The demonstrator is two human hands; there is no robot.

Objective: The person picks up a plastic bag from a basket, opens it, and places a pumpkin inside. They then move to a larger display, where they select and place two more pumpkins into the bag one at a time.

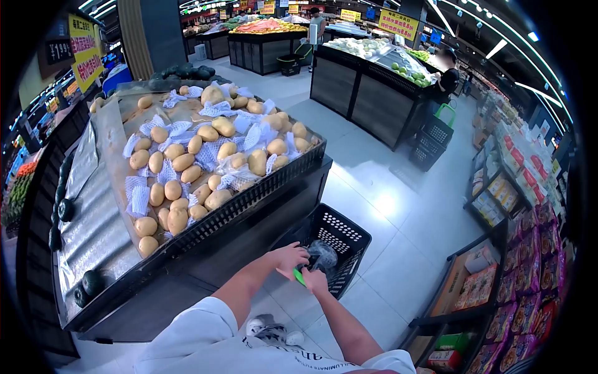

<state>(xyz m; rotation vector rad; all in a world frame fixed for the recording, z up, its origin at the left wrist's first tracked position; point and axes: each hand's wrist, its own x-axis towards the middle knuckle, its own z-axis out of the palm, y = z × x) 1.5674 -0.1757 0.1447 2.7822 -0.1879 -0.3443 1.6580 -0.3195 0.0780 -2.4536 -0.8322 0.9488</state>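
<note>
A black shopping basket with perforated sides stands in front of me, beside the potato display. Its green handle shows between my two hands. My left hand is closed at the handle's left part, with its fingers curled over. Closed on the right part of the same handle is my right hand. Inside the basket lies a clear plastic bag with something dark I cannot make out. Potatoes, several in white foam netting, are piled on the display to my left.
The display's black rim runs close by my left arm. Dark green squashes sit on its near metal slope. Shelves with purple packets stand at right. Farther off, a person is by a fruit stand with stacked baskets.
</note>
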